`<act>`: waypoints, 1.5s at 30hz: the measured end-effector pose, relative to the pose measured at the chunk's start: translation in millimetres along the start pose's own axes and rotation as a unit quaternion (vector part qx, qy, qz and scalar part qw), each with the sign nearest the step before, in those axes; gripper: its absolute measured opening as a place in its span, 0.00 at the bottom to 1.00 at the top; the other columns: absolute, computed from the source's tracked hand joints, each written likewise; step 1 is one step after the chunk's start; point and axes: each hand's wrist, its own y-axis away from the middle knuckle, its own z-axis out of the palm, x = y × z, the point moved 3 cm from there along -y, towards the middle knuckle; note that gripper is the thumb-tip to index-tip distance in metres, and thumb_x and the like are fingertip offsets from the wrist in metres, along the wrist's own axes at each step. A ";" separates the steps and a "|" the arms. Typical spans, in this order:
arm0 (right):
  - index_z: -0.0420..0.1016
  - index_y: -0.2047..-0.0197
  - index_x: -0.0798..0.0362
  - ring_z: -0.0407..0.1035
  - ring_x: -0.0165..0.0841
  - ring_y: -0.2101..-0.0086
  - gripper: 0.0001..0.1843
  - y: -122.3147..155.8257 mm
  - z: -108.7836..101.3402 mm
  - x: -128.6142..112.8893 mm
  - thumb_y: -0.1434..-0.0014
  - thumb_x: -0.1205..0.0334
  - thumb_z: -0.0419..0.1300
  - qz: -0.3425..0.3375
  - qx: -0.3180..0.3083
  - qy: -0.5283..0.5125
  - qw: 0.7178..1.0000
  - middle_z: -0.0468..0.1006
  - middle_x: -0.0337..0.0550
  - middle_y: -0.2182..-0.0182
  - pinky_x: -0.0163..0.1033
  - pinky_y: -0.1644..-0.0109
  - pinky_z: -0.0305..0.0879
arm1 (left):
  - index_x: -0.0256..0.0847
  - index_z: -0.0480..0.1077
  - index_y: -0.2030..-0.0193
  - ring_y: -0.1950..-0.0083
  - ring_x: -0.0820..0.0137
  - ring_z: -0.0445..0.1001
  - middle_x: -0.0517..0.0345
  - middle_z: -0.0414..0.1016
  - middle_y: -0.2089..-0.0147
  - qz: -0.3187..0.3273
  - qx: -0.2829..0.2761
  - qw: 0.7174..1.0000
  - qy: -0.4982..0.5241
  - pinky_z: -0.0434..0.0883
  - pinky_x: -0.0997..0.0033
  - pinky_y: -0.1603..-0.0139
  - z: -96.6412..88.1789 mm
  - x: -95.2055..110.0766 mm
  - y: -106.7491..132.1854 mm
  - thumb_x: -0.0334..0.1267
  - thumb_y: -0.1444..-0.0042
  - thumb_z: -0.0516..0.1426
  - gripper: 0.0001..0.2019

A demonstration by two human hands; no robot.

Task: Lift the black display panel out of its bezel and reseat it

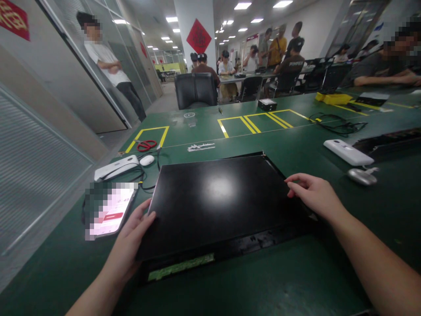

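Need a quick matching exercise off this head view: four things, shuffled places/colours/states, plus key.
Things
1. Scissors
2. Phone
3. Black panel
4. Diamond sign

Places, colours, states
A. Up on the pillar
B. Between the left hand and the right hand
C. Red handles
D. Lit display

Pairs: 1-C, 2-D, 3-B, 4-A
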 end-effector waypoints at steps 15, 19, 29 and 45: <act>0.84 0.59 0.45 0.69 0.35 0.79 0.19 1.4 -1.2 -2.6 0.45 0.44 0.59 0.029 -0.015 -0.002 0.999 0.85 0.41 0.73 0.43 0.72 0.60 | 0.46 0.77 0.37 0.64 0.59 0.88 0.52 0.89 0.56 0.007 -0.002 1.000 0.007 0.80 0.71 0.69 4.8 1.1 4.8 0.34 0.42 0.67 0.25; 0.84 0.60 0.45 0.70 0.35 0.79 0.19 1.3 -1.6 -3.2 0.45 0.45 0.59 0.024 -0.015 0.004 1.000 0.85 0.41 0.73 0.43 0.70 0.61 | 0.46 0.75 0.34 0.65 0.58 0.88 0.52 0.90 0.56 -0.006 -0.014 1.000 -0.008 0.81 0.69 0.68 2.2 -0.6 1.2 0.35 0.41 0.67 0.27; 0.83 0.61 0.46 0.68 0.35 0.80 0.18 2.3 -2.6 -9.5 0.46 0.47 0.58 0.010 -0.007 0.011 1.000 0.84 0.40 0.75 0.43 0.72 0.59 | 0.44 0.75 0.34 0.63 0.57 0.89 0.50 0.90 0.55 0.008 -0.008 1.000 0.028 0.83 0.67 0.64 8.1 0.1 6.1 0.34 0.44 0.69 0.29; 0.84 0.61 0.45 0.69 0.35 0.81 0.18 2.2 -0.7 -4.6 0.46 0.46 0.59 0.012 -0.006 0.005 1.000 0.85 0.40 0.74 0.42 0.73 0.60 | 0.45 0.75 0.34 0.61 0.55 0.89 0.50 0.90 0.54 0.006 -0.020 0.999 0.035 0.82 0.69 0.66 3.6 -3.8 0.6 0.35 0.48 0.72 0.32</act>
